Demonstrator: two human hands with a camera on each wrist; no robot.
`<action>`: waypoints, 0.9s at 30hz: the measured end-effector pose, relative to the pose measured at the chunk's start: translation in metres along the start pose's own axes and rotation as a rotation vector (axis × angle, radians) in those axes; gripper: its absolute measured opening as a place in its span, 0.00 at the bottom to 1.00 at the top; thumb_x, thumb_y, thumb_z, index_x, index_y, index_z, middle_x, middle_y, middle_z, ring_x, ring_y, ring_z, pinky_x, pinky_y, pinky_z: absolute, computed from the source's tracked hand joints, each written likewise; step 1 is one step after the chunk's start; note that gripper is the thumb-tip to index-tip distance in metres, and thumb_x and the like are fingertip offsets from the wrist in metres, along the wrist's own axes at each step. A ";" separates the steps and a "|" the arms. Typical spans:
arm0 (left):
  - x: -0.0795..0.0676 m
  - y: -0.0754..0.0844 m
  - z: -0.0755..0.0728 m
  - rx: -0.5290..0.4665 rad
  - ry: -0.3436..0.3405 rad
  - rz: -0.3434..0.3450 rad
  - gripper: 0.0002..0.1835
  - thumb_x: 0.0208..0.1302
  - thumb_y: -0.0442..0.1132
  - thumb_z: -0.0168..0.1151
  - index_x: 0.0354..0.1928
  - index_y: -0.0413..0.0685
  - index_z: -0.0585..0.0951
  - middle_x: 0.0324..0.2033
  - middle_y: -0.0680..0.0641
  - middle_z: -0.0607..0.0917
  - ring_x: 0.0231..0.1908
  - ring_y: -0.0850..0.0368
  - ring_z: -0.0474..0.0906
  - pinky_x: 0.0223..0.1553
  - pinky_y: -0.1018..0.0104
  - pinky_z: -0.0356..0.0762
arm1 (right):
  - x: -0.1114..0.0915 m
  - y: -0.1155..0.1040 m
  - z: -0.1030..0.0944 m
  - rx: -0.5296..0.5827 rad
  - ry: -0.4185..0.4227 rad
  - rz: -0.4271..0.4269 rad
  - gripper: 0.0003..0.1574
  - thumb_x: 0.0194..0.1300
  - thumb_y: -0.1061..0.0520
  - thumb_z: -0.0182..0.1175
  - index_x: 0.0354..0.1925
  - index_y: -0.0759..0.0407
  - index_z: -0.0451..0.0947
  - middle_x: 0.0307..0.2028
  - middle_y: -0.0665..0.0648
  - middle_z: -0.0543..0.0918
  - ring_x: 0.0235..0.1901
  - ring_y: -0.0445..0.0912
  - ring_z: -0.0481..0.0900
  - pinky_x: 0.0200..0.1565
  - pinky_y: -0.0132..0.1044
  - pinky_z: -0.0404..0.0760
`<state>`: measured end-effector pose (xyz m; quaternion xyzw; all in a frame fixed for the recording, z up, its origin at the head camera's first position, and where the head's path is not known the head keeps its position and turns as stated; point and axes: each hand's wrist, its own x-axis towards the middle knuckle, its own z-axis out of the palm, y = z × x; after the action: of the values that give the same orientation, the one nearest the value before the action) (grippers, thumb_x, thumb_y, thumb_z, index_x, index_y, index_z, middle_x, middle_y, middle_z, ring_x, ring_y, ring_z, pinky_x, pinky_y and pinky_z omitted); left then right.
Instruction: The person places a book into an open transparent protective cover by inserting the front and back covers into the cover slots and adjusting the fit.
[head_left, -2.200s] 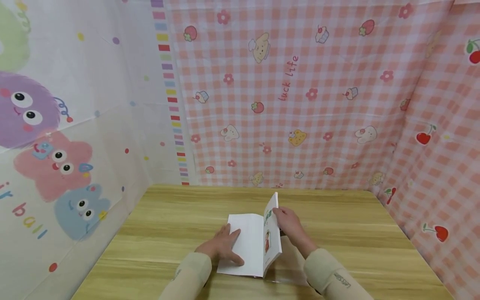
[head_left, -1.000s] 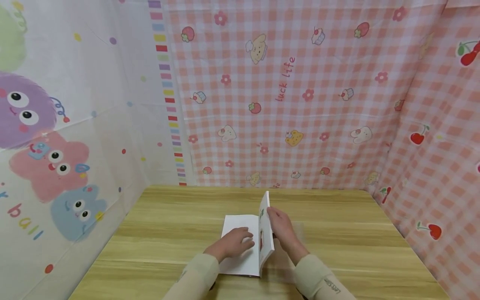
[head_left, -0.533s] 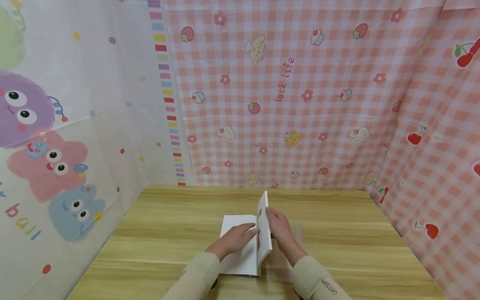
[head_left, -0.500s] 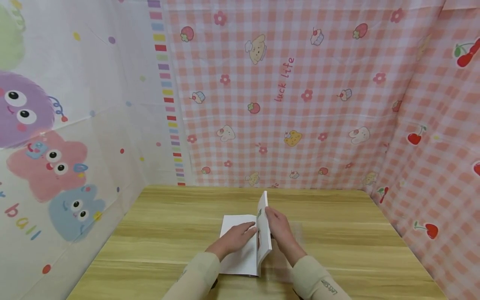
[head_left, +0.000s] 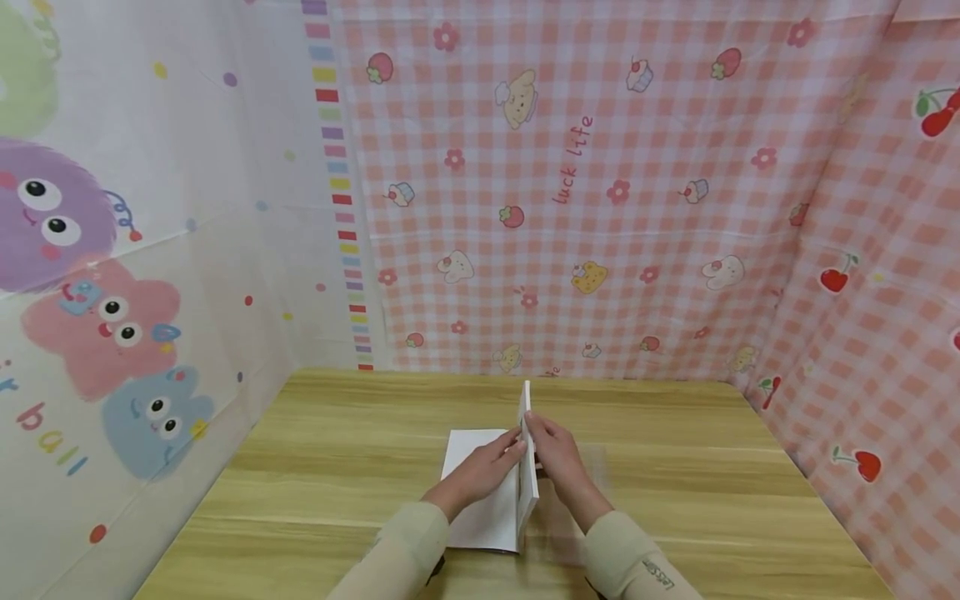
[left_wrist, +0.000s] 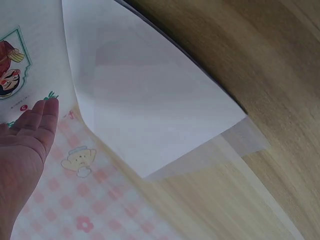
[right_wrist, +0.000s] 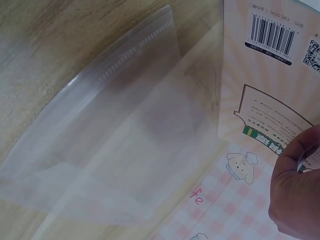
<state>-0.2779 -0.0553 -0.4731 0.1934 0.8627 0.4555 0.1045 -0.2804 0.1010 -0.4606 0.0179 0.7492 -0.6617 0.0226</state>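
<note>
White paper and a pale peach back cover (right_wrist: 237, 65) belong to a thin paperback book (head_left: 528, 490), which is on the light, wood-grained table (head_left: 330, 483) in front of the person; its blank white leaf (head_left: 483, 523) lies flat on the left, while the bound pages stand nearly upright between the two hands; the left hand (head_left: 483, 468) has its fingers straight, held together and laid against the printed page, near a small red-and-green picture (left_wrist: 12, 65); the right hand (head_left: 561, 458) is on the other side, its fingers bent and gripping the upright part near its far edge; a black-and-white barcode (right_wrist: 272, 36) shows on the back cover, above a framed block of text; clear, glossy plastic film (right_wrist: 115, 150) lies on the table to the right of the book, with a row of small ridges near one edge, and more of it shows beyond the white leaf; cream sleeves (head_left: 636, 550) cover both forearms; a pink-and-white gingham cloth (head_left: 660, 133) with strawberries and cupcakes hangs behind the table.
</note>
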 end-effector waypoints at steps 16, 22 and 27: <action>0.002 -0.001 0.000 -0.021 0.014 -0.017 0.38 0.74 0.68 0.31 0.76 0.57 0.61 0.72 0.48 0.65 0.71 0.47 0.59 0.69 0.44 0.57 | 0.002 0.003 0.000 -0.019 0.012 0.053 0.41 0.72 0.31 0.50 0.57 0.66 0.77 0.45 0.62 0.84 0.32 0.51 0.84 0.31 0.44 0.83; 0.004 0.000 0.000 -0.001 0.035 -0.006 0.41 0.73 0.70 0.30 0.77 0.52 0.59 0.72 0.47 0.64 0.71 0.47 0.58 0.69 0.45 0.58 | 0.004 0.005 -0.001 -0.022 0.022 0.050 0.40 0.72 0.32 0.50 0.55 0.67 0.78 0.47 0.63 0.82 0.33 0.51 0.84 0.31 0.44 0.83; 0.003 -0.001 -0.004 -0.027 0.040 -0.042 0.43 0.70 0.73 0.33 0.77 0.53 0.57 0.70 0.45 0.68 0.66 0.47 0.68 0.63 0.46 0.67 | 0.003 0.005 -0.002 -0.025 0.013 0.052 0.41 0.73 0.32 0.49 0.57 0.67 0.77 0.46 0.63 0.83 0.33 0.51 0.84 0.31 0.45 0.84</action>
<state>-0.2827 -0.0574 -0.4712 0.1648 0.8621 0.4688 0.0992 -0.2827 0.1036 -0.4650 0.0413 0.7570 -0.6512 0.0351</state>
